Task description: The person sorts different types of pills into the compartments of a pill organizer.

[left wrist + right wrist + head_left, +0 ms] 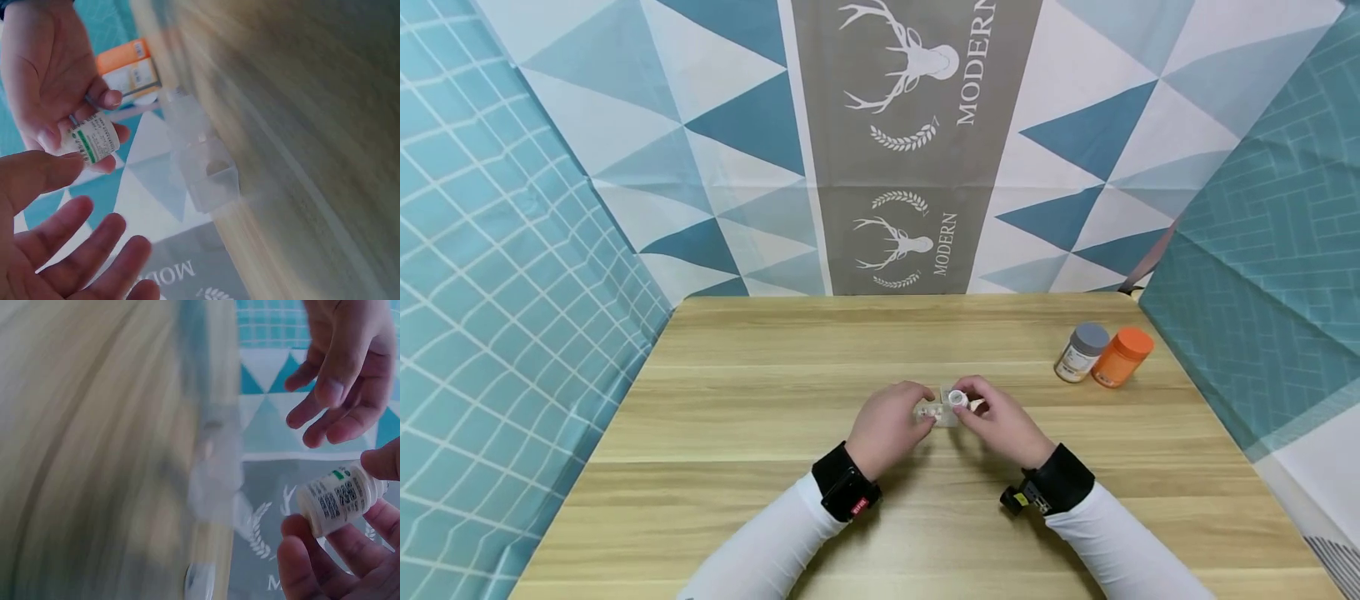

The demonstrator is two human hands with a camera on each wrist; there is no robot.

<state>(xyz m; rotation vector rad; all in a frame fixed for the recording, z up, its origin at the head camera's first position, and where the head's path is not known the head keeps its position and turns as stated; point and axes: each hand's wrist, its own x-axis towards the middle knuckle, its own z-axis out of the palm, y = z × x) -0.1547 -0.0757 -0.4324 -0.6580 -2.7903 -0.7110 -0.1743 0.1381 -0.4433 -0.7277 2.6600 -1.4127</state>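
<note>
My right hand (1003,427) holds a small white pill bottle (337,499) between thumb and fingers. Printed text and a green stripe mark its label, and its round white end (957,398) faces the head camera. Opposite it, my left hand (887,427) has loosely bent fingers (340,419) around an empty gap, apart from the bottle in the right wrist view. Below the hands, a clear plastic pill box (209,178) with compartments lies on the table. Small pale pieces (929,413) show in it beside the left fingers.
At the table's back right stand a white bottle with a grey lid (1081,353) and an orange bottle (1122,358), side by side. The wooden table (760,367) meets a patterned cloth (730,150) at its far edge. A whitish object (200,581) lies near the pill box.
</note>
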